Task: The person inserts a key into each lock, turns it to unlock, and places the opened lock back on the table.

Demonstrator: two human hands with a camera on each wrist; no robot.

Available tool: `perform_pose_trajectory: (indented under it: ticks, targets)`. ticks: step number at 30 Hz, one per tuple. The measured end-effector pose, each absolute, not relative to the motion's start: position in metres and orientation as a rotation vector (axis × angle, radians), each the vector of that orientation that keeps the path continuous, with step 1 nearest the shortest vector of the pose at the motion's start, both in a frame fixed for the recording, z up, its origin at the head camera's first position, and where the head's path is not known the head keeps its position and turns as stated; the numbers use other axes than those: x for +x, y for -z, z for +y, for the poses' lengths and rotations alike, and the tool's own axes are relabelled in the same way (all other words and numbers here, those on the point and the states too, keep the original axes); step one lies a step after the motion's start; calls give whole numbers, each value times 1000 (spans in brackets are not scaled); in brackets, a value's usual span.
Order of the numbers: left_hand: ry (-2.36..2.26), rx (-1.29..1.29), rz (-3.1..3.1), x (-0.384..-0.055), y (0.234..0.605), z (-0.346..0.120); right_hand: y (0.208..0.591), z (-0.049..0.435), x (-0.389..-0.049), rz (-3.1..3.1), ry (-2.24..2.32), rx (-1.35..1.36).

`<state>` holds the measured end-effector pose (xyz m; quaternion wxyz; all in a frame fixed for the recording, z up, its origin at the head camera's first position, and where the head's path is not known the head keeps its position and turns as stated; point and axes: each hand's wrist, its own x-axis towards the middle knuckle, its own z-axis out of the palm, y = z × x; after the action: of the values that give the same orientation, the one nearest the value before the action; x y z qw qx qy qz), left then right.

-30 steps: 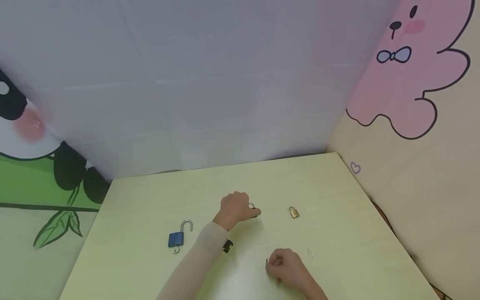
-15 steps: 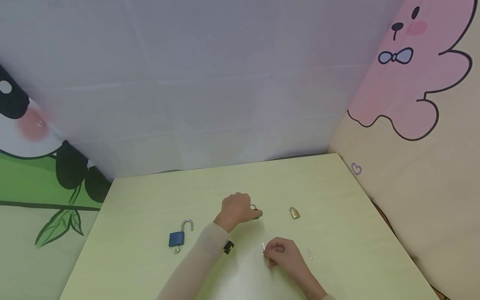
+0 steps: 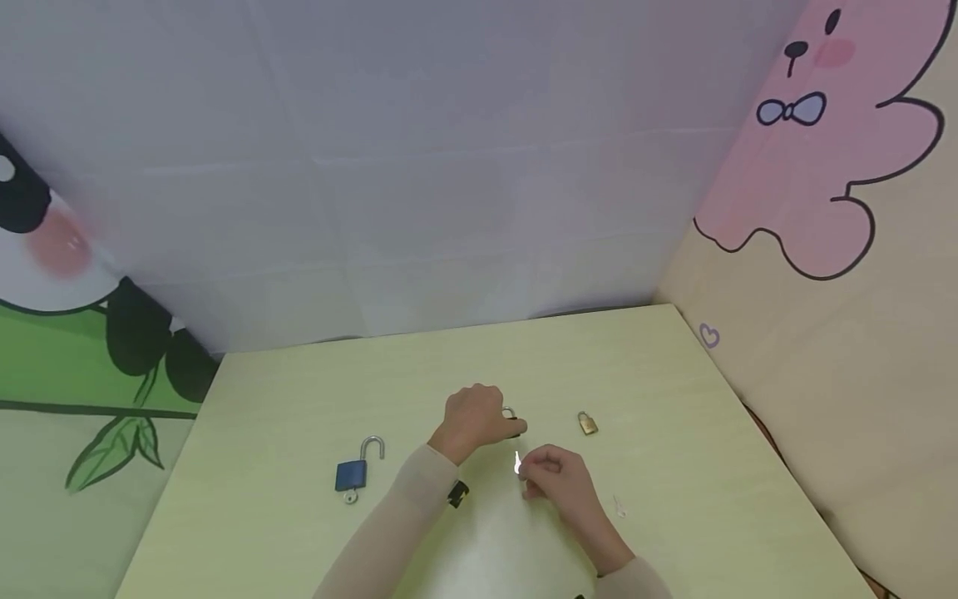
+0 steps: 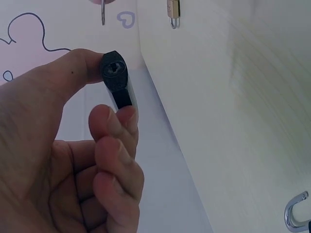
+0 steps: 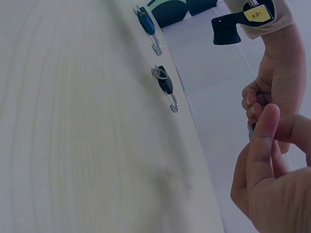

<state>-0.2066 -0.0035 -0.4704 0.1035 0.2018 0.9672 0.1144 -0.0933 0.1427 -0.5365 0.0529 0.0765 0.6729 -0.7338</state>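
Observation:
My left hand (image 3: 473,420) grips a black padlock (image 4: 114,73) between thumb and fingers, its shackle showing past the hand in the head view. In the left wrist view the padlock's keyhole faces the camera. Just below and to the right, my right hand (image 3: 557,482) pinches a small shiny key (image 3: 517,463) between thumb and fingertips. The key (image 4: 103,13) shows edge-on, a short way from the keyhole end. The right wrist view shows my right hand (image 5: 272,165) overlapping the left hand (image 5: 282,82), its fingers hiding the key and most of the padlock.
A blue padlock (image 3: 351,476) with an open shackle and a key in it lies at left. A second dark open padlock (image 5: 165,83) with a key ring lies near it. A small brass padlock (image 3: 587,423) sits at right, and a small key (image 3: 619,507) lies nearer the front.
My right hand has moved forward and slightly left with the key, closer to the padlock. The left hand stays nearly still with its grip on the padlock.

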Motion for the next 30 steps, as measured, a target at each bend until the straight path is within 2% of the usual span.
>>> perform_pose_trajectory:
  ticks: [30]
  targets:
    - [-316, 586, 2834, -204, 471, -5, 541, 131, -114, 1969, 2336, 362]
